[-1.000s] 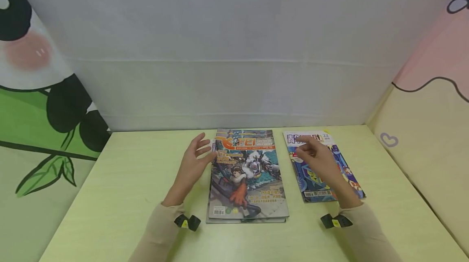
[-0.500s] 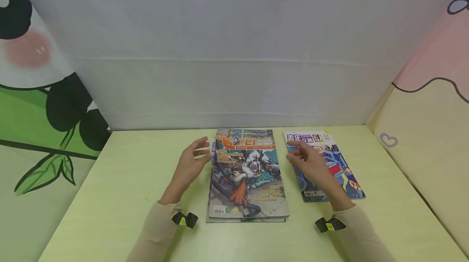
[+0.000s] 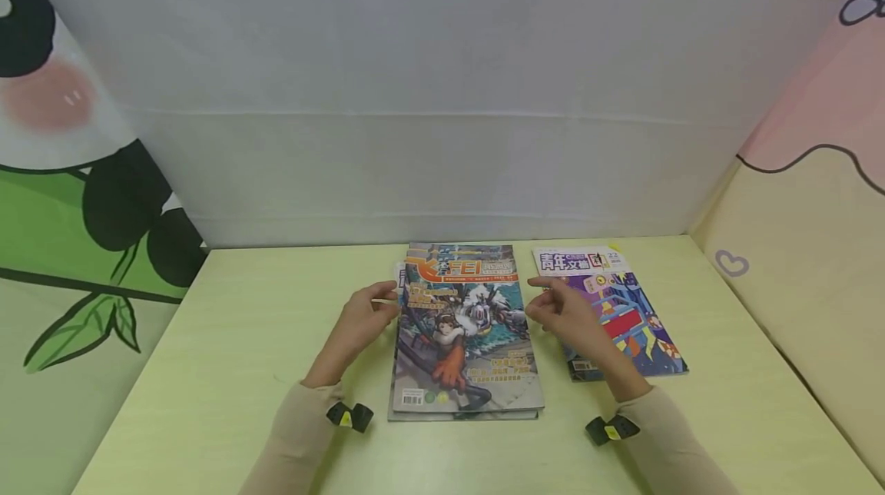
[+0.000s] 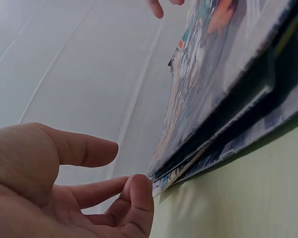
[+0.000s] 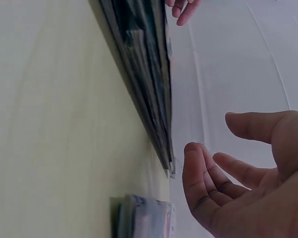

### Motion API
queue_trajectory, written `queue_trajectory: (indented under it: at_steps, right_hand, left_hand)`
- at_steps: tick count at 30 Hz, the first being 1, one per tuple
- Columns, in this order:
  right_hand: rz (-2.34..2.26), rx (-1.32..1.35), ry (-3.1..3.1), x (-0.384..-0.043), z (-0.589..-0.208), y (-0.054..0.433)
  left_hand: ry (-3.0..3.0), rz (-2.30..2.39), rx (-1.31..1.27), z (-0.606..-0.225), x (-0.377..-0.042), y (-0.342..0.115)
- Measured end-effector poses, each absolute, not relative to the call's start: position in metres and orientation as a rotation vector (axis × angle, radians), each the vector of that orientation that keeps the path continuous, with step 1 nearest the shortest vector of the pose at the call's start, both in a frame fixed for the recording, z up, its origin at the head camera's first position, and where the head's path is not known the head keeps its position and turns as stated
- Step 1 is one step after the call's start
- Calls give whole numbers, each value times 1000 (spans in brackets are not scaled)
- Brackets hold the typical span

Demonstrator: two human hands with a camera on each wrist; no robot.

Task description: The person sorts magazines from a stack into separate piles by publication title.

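Observation:
A stack of magazines (image 3: 470,341) lies in the middle of the table, its top cover showing a figure with an orange-red glove. Slightly fanned top edges of lower copies show at the back. My left hand (image 3: 362,322) is at the stack's left edge, thumb apart from the fingers; in the left wrist view its fingertips (image 4: 141,186) are right at the lower layers. On the other side my right hand (image 3: 563,318) hovers near the stack's right edge, fingers loosely bent and holding nothing. It partly covers a smaller pile of magazines (image 3: 646,326) with a purple-blue cover.
The pale wooden table (image 3: 228,357) extends to both sides and in front. A white cloth backdrop (image 3: 442,118) rises behind it. Printed panels stand at the left (image 3: 83,226) and right (image 3: 816,249). Black wrist devices sit over both beige sleeves.
My right hand has moved left, from over the smaller pile towards the middle stack. My left hand has come down slightly along the left edge. Both piles stay in place.

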State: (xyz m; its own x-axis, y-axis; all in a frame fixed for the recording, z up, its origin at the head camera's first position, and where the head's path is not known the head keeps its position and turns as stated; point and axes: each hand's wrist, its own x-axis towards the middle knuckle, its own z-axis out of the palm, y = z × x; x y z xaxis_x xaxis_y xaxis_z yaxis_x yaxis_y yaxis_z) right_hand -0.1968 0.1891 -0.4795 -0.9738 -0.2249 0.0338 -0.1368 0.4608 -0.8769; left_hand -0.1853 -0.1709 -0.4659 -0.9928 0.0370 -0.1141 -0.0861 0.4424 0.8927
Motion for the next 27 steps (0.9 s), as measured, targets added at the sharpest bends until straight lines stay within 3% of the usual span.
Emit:
queue_trajectory:
  at_steps: [27]
  right_hand:
    - [-1431, -256, 2533, -195, -492, 182]
  left_hand:
    - [2527, 1515, -36, -474, -185, -165]
